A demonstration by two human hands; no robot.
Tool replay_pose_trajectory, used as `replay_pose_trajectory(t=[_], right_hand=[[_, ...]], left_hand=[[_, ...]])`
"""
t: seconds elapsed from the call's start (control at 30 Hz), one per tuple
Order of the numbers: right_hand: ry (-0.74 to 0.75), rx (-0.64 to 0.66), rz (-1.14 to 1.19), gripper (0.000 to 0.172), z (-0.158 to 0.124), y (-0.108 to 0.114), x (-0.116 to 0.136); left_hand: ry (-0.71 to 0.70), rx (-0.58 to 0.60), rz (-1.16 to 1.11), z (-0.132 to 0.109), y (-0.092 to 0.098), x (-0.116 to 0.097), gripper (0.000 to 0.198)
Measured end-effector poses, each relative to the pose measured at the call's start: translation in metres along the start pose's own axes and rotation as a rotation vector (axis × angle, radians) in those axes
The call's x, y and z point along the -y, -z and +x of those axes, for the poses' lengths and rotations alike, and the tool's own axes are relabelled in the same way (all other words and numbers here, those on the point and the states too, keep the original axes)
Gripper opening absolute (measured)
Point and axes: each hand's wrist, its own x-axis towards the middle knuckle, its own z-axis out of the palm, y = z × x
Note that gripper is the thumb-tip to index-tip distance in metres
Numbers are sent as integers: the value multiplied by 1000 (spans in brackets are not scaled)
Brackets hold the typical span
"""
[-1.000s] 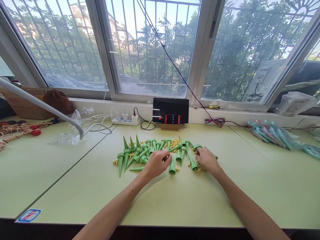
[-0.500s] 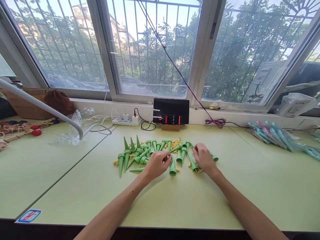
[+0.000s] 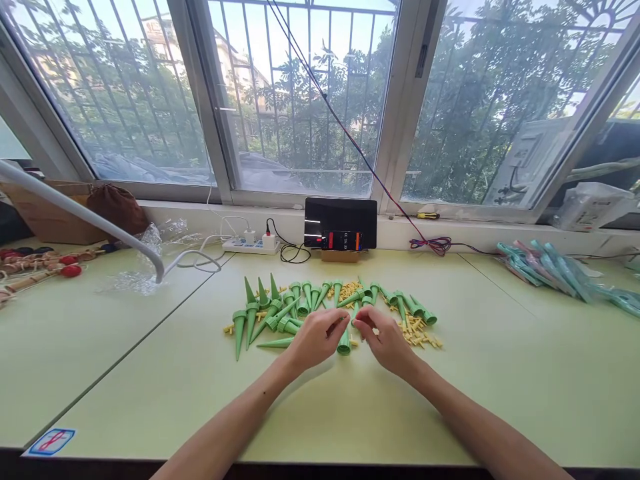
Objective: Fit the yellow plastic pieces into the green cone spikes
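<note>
Left hand and right hand face each other at frame centre, thumbs and fingers narrowed; whether either grips a part cannot be told. One tapered green plastic spike lies between them, open end toward the lower frame. Small yellow branched plastic pieces spread right of centre, likely placed for short reach.

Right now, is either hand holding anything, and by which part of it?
Can't tell. The left hand and right hand are curled close together near a green spike; anything pinched is too small or hidden.
</note>
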Motion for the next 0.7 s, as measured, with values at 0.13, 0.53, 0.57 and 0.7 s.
replay_pose_trajectory(t=[0.13, 0.53, 0.57, 0.7], right_hand=[[12, 17, 33, 14, -1, -1, 1], [1, 44, 76, 14, -1, -6, -3], [-3, 43, 82, 15, -1, -6, -3], [-15, 27, 104, 20, -2, -5, -3]], left_hand=[[-39, 36, -5, -1, 1, -2, 26], [-9, 72, -89, -1, 3, -3, 27], [-4, 77, -90, -1, 3, -3, 26], [17, 79, -93, -2, 3, -4, 25]])
